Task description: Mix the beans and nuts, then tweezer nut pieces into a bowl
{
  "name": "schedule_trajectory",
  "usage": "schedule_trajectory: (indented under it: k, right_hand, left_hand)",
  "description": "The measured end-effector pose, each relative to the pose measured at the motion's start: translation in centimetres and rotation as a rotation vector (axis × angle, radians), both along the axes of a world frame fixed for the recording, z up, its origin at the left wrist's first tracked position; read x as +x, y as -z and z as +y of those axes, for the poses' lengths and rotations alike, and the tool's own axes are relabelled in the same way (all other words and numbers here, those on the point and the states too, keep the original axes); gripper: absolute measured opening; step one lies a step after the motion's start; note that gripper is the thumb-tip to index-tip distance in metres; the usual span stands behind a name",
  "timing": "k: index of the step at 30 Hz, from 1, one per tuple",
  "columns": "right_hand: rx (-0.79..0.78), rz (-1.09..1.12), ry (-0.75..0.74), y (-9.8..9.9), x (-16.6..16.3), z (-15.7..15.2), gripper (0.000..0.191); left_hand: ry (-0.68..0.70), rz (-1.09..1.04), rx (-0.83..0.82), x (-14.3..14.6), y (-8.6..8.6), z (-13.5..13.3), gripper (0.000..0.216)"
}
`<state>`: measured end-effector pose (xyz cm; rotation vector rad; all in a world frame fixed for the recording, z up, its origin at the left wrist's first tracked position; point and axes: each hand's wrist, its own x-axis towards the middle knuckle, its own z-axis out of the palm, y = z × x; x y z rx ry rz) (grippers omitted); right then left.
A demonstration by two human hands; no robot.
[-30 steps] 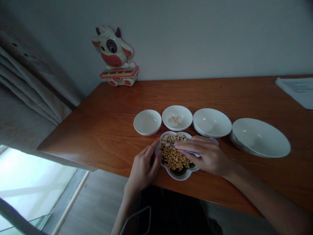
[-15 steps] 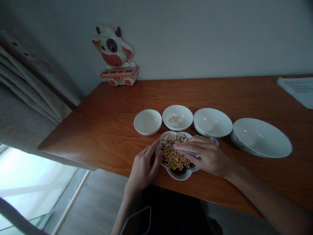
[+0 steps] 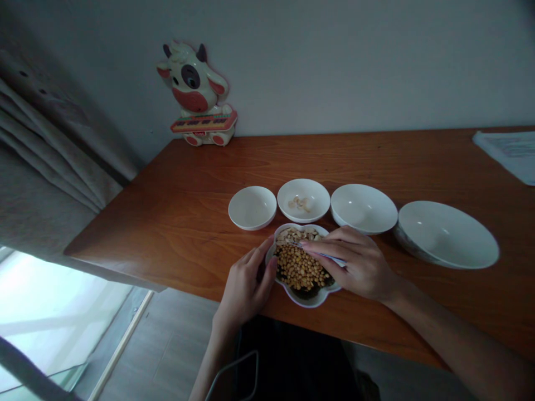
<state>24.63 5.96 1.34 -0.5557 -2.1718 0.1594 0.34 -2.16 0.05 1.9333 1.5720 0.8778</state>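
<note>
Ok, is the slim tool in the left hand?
No, the slim tool is in the right hand, while the left hand is against the dish.

Domestic interior with table and toy

The setting appears to be a home, although the particular room cannot be determined. A cow-shaped toy with a keyboard [image 3: 194, 100] stands at the back of a wooden table [image 3: 167, 206], before a plain wall [image 3: 334, 67]. At left, a curtain [image 3: 42, 156] hangs near a brightly lit pane [image 3: 54, 306]. White bowls [image 3: 363, 209] of household type form a row.
</note>
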Motion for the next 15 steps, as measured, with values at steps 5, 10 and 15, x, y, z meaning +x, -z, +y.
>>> schedule_trajectory:
  k: [5,10,15]
  right_hand:
    - [0.111,0.016,0.090,-0.25,0.14,0.03,0.048]
    - [0.148,0.054,0.239,-0.61,0.33,0.24,0.050]
    - [0.167,0.065,0.311,-0.61,0.43,0.59,0.031]
  left_hand:
    - [-0.003,0.011,0.006,-0.04,0.03,0.00,0.047]
    - [-0.005,0.017,0.012,-0.04,0.16,0.05,0.046]
    - [-0.004,0.016,0.030,0.05,0.13,0.03,0.045]
